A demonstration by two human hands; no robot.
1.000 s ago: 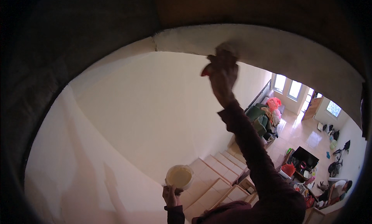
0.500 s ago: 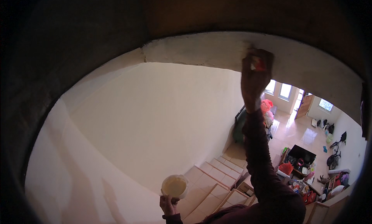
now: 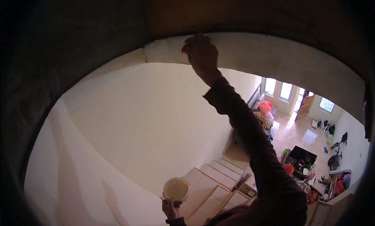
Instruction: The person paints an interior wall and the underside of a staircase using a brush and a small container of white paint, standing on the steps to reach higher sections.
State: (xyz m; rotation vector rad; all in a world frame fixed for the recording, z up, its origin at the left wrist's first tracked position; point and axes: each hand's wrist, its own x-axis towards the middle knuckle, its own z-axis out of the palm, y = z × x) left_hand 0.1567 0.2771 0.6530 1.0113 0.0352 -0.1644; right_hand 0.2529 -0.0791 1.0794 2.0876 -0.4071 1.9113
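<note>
My right hand [image 3: 203, 56] is raised high against the pale beam [image 3: 250, 50], its fingers closed round a paintbrush. Only a red bit of the brush's handle [image 3: 185, 49] shows; its bristles are hidden behind the hand. Low in the view, my left hand [image 3: 171, 208] grips a small round tub [image 3: 176, 189] from below. Cream-coloured paint lies in the tub, whose open top faces up. Left of the raised hand, a crack or joint [image 3: 146, 56] crosses the beam.
A tiled staircase [image 3: 211, 187] drops away below me beside a cream wall [image 3: 156, 116]. Dark ceiling [image 3: 218, 11] hangs close above the beam. On the lower floor stand a cluttered table [image 3: 302, 159], a red-pink bundle [image 3: 266, 107], a bicycle [image 3: 336, 157] and an open door [image 3: 304, 106].
My right hand has moved left along the beam with the brush, and slightly up. The left hand and the tub have stayed nearly in place.
</note>
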